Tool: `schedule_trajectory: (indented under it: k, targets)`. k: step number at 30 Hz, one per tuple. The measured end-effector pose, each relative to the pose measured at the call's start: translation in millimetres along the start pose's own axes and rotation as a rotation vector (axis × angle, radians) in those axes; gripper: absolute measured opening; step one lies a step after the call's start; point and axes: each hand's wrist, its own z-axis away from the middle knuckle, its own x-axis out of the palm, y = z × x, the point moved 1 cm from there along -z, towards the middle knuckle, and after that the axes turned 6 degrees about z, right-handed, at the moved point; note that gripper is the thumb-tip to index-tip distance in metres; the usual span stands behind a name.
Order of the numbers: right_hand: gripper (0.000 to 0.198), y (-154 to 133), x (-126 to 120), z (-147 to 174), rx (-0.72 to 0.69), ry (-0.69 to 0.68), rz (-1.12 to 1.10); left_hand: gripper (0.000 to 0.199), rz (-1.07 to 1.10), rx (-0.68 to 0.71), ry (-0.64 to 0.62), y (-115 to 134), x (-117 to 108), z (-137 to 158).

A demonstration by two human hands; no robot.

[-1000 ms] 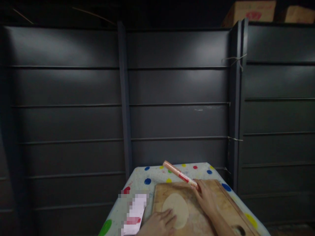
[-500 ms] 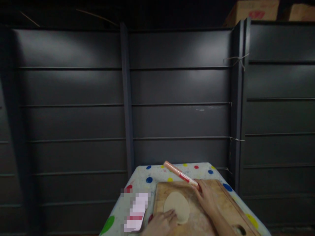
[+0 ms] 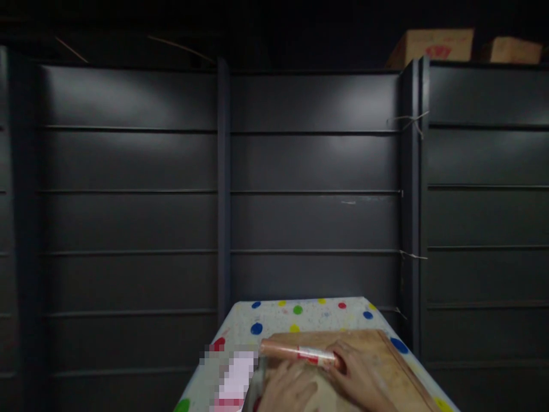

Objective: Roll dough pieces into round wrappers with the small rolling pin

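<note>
My right hand is wrapped round the right end of a wooden rolling pin with a red and white label. The pin lies nearly level across the far part of a wooden cutting board. Just below the pin's left half, my left hand has its fingers stretched out, apparently over the dough. Pale flattened dough shows between my two hands, mostly covered by the left one. Whether my left fingertips touch the pin I cannot tell.
Under the board is a table with a white cloth with coloured dots. A blurred pink and white object lies left of the board. Behind stands a dark panelled wall, with cardboard boxes above it at right.
The rolling pin has swung from a slant to nearly level and come closer over the board. My left hand has moved up from the dough's near edge towards it. The view has tilted upward.
</note>
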Motion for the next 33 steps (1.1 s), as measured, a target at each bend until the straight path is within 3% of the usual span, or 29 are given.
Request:
schedule_trajectory:
  k: [2, 4, 6, 9, 12, 20, 27, 33]
  targets:
    - [0.035, -2, 1, 0, -0.015, -0.027, 0.018, 0.042, -0.014, -0.170, 0.126, -9, -23, -12]
    - [0.034, -4, 1, 0, -0.026, -0.043, 0.028, 0.039, -0.032, -0.383, 0.228, -20, -34, -26]
    - [0.033, -6, 0, 0, -0.038, -0.051, 0.029, 0.037, -0.046, -0.509, 0.197, -31, -33, -37]
    - [0.031, -8, 0, 1, -0.040, -0.041, 0.026, 0.038, -0.049, -0.596, 0.063, -42, -15, -43]
    - [0.035, -6, 4, 0, -0.030, -0.006, -0.009, 0.042, -0.037, -0.665, 0.019, -46, -1, -38]
    - [0.053, 7, 1, 2, 0.077, 0.004, -0.033, 0.035, 0.110, -0.476, 0.016, -41, -1, -15]
    - [0.047, 5, -4, 12, 0.012, -0.048, 0.119, 0.038, -0.019, -0.512, -0.141, -24, -4, -10]
    - [0.047, 8, 10, 3, 0.111, 0.032, 0.336, 0.038, -0.061, -0.482, -0.117, -25, -9, -15]
